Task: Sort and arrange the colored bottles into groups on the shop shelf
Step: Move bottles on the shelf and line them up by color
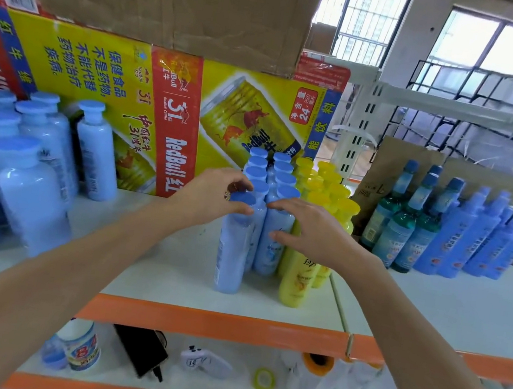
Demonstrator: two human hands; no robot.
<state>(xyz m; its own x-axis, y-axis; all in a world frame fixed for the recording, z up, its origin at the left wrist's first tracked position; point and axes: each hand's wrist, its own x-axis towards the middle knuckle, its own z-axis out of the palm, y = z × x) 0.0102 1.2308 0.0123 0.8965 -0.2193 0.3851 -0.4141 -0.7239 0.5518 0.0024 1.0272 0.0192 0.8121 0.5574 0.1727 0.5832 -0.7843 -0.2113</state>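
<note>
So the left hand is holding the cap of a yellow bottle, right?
No, the head view shows the left hand holding the cap of a blue bottle; the yellow bottles stand just to its right.

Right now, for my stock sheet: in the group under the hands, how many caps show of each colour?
Blue caps: 9
Yellow caps: 8
Total: 17
The left hand grips the front blue cap; the right hand may hide others.
</note>
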